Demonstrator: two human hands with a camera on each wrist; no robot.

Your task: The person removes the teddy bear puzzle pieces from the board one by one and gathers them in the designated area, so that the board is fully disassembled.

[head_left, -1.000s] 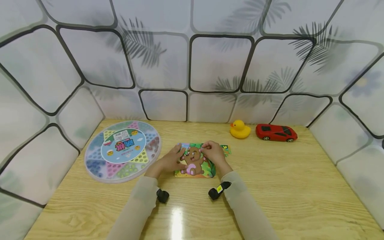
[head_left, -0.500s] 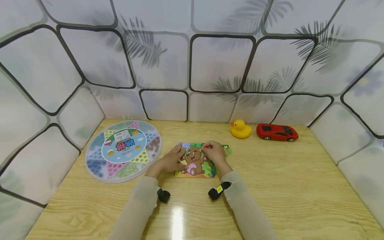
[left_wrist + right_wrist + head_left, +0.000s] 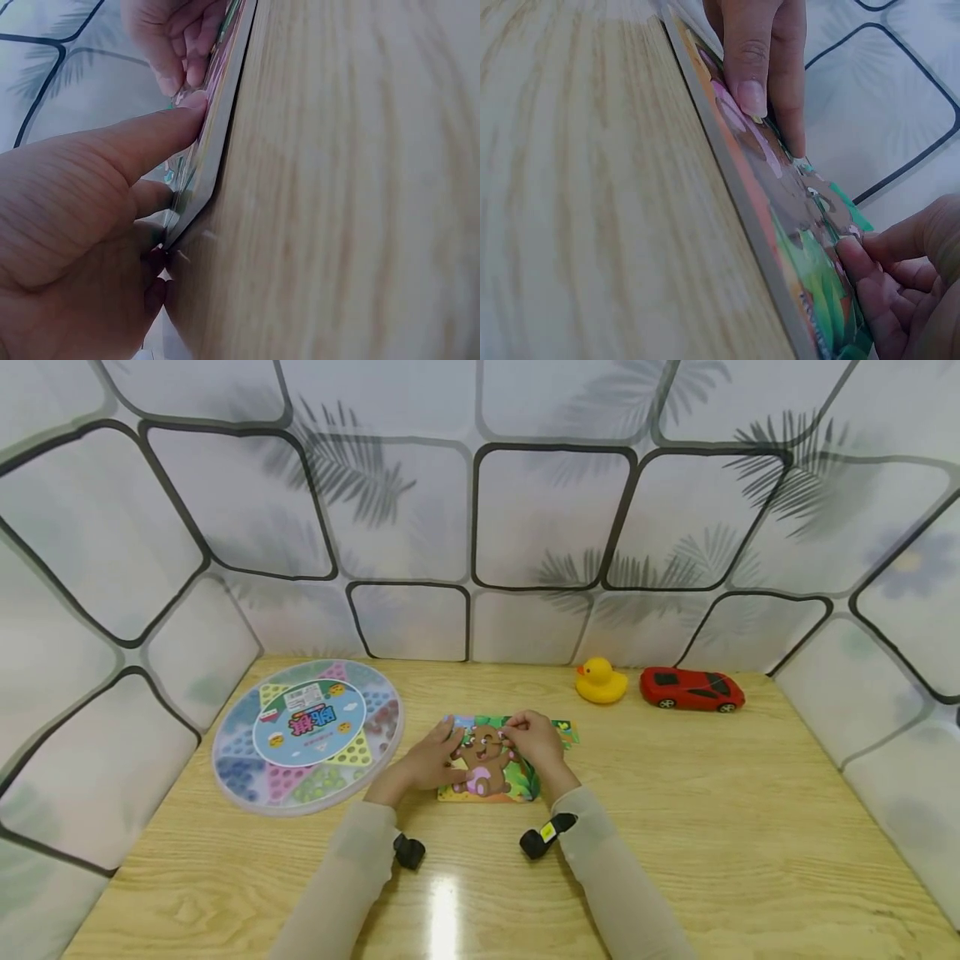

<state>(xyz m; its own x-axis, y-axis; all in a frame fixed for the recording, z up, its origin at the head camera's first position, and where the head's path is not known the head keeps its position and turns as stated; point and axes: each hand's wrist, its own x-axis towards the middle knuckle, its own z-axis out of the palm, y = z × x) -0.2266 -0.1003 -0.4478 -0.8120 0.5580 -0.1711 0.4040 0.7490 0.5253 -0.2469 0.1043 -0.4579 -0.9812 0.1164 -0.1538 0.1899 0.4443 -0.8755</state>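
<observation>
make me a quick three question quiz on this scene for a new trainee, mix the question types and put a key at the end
1. True or false: in the head view, the yellow duck sits to the left of the red car.

2. What shape is the star-patterned game board?
A) square
B) round
C) triangular

3. In the head view, what is each hand doing at the bear board?

Key:
1. True.
2. B.
3. The left hand rests on its left side, fingers spread; the right hand pinches near the bear's head.
</observation>
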